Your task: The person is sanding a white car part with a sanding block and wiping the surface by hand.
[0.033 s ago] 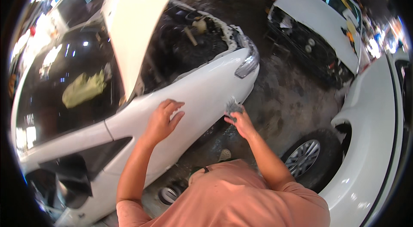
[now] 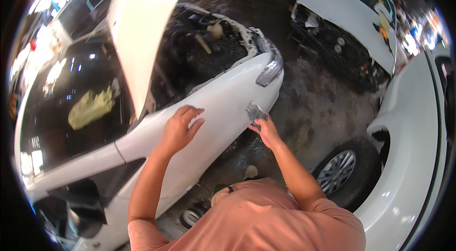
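Observation:
A white car fender [image 2: 223, 94] runs across the middle, its glossy headlight [image 2: 270, 68] at the front corner. Over the fender's upper side my left hand [image 2: 182, 127] is open, fingers bent and thumb apart, with nothing in it. I cannot tell whether its fingertips touch the paint. My right hand [image 2: 267, 132] is closed on a crumpled grey rag [image 2: 256, 112], most of which sticks out past the fingers. That hand is at the fender's lower outer edge, and whether the rag touches the panel is unclear.
The white hood [image 2: 137, 27] stands raised beside the exposed engine bay [image 2: 194, 51]. A yellowish cloth [image 2: 92, 108] lies on the windshield. To my right are a wheel [image 2: 339, 170] and another white car [image 2: 408, 146]. A silver car [image 2: 342, 8] with its front removed stands farther off.
The grey rag has turned in my right hand and now spreads up and to the left. My left hand has barely moved. The view has shifted slightly.

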Motion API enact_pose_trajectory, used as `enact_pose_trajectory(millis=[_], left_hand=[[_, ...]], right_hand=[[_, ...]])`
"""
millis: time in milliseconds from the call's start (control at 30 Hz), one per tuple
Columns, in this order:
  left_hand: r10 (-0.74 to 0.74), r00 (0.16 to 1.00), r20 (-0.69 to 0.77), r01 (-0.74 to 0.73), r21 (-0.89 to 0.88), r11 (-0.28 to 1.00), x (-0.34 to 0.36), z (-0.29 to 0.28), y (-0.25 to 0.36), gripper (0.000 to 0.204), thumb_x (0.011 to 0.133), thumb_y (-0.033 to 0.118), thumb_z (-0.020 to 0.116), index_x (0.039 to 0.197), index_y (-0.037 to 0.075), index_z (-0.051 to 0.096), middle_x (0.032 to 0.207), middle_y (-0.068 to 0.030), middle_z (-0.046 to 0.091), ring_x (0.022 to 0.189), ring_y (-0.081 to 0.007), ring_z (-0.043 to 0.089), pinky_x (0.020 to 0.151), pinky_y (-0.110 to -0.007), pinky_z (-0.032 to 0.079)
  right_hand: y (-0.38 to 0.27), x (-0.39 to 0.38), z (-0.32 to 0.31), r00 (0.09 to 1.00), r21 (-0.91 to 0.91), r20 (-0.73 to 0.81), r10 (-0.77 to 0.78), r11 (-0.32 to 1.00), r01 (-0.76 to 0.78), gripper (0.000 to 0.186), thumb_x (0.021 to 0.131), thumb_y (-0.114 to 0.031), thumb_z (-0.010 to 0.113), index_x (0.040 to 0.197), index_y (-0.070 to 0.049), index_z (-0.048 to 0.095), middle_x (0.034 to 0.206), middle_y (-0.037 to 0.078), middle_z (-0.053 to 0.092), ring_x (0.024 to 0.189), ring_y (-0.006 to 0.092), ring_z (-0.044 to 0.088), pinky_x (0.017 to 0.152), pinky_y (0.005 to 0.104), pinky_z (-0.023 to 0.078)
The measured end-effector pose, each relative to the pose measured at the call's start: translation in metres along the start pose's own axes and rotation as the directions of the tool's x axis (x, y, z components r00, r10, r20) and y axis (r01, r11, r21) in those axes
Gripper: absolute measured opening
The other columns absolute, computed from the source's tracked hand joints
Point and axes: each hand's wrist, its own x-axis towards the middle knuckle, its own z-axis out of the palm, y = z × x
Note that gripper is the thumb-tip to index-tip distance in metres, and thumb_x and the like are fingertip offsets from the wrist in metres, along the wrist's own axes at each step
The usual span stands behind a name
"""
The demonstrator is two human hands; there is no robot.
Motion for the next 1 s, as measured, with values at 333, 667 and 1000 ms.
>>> enact_pose_trajectory(millis=[333,667,1000], left_hand=[[0.451,0.890,0.067,-0.449,0.304,0.840,0.207,0.073,-0.056,0.029,0.090,0.017,0.073,0.116,0.005,0.069,0.110,-0.0121,0.066,0.102,-0.0338,0.064,0.085,-0.042,0.054],[0.265,0.953,0.149,-0.273,0.037,0.961,0.215,0.112,-0.070,0.022,0.094,0.018,0.069,0.114,0.007,0.069,0.089,-0.0108,0.067,0.076,-0.0282,0.066,0.067,-0.037,0.052],[0.248,0.957,0.149,-0.251,0.003,0.968,0.219,0.114,-0.076,0.022,0.096,0.019,0.068,0.114,0.007,0.069,0.091,-0.0104,0.068,0.076,-0.0273,0.067,0.066,-0.037,0.052]], right_hand=[[0.007,0.155,0.048,0.826,-0.648,-0.005,-0.564,0.631,0.426,0.073,0.106,-0.033,0.050,0.157,0.011,0.021,0.163,0.034,0.021,0.154,0.0439,0.022,0.126,0.0419,0.020],[-0.010,0.181,0.059,0.781,-0.884,-0.045,-0.623,0.389,0.259,0.073,0.108,-0.035,0.044,0.155,0.015,0.019,0.165,0.034,0.013,0.156,0.0450,0.013,0.128,0.0503,0.011],[0.005,0.176,0.074,0.769,-0.809,-0.056,-0.637,0.480,0.338,0.072,0.109,-0.036,0.039,0.156,0.014,0.017,0.166,0.034,0.009,0.156,0.0454,0.006,0.127,0.0518,0.009]])
